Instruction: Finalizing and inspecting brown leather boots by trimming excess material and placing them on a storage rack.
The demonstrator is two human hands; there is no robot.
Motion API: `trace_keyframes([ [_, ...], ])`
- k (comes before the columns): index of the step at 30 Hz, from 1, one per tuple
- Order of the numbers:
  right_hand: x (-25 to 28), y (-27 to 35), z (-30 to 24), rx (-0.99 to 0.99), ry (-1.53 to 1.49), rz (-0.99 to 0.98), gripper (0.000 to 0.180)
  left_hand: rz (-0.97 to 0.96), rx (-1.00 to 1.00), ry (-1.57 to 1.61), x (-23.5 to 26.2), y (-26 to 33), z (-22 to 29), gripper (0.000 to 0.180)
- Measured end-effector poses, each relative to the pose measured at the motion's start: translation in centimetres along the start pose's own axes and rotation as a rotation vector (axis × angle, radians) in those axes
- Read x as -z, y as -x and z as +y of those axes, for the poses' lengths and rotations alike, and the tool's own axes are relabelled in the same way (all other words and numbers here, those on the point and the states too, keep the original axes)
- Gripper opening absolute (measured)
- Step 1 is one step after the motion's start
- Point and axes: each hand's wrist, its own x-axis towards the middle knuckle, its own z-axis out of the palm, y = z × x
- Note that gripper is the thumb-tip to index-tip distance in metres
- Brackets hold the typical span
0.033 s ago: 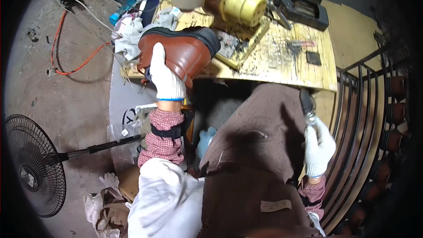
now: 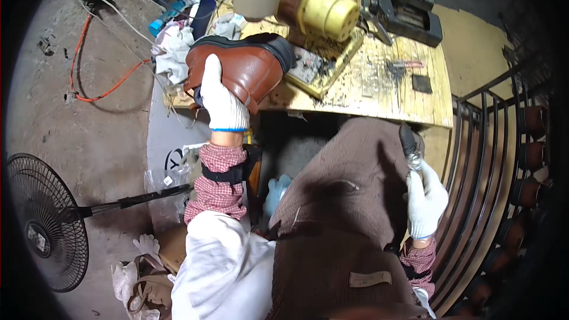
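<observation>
My left hand (image 2: pixel 222 98), in a white knit glove, grips a reddish-brown leather shoe (image 2: pixel 243 71) at the table's near left edge. The shoe lies on its side, its black sole facing away from me. My thumb presses along the leather, while the other fingers are hidden behind or inside the shoe. My right hand (image 2: pixel 425 198), also gloved, is beside my brown-covered knee. Its fingers close around a small tool (image 2: pixel 410 145) with a dark, rounded end and a shiny metal collar; its exact kind is unclear. Tool and shoe are well apart.
On the wooden table (image 2: pixel 409 104) stand a yellow cylindrical machine part (image 2: pixel 323 12), a dirty shallow tray (image 2: pixel 317 86) and a black holder (image 2: pixel 409 15). Rags (image 2: pixel 173 53) lie left. A black metal rack (image 2: pixel 474 160) with shoes is right; a fan (image 2: pixel 47 222) stands left.
The right hand and its tool have shifted slightly left. The left hand keeps its hold on the shoe, and the view has tilted a little.
</observation>
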Motion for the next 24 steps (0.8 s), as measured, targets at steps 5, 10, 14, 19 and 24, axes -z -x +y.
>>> trace_keyframes([
  [5, -3.5, -5.7, 1.0, -0.055, 0.058, -0.052, 0.032, 0.003, -0.132, 0.000, -2.2, -3.3, 0.5, 0.051],
  [10, -8.0, -13.4, 2.7, 0.412, 0.405, -0.116, 0.045, 0.008, 0.171, -0.045, 0.4, 1.7, 2.4, 0.052],
  [14, -6.8, -19.6, 2.7, 0.687, 0.613, -0.013, 0.047, 0.055, 0.241, -0.093, 5.0, 9.6, 0.8, 0.062],
  [19, -3.4, -24.1, 7.9, 0.672, 0.914, -0.203, 0.059, 0.057, 0.479, -0.179, 7.3, 15.1, -3.6, 0.054],
  [24, -4.3, -22.1, 5.3, 0.638, 0.962, -0.108, 0.034, -0.022, 0.681, -0.087, 5.9, 15.3, -6.3, 0.056],
])
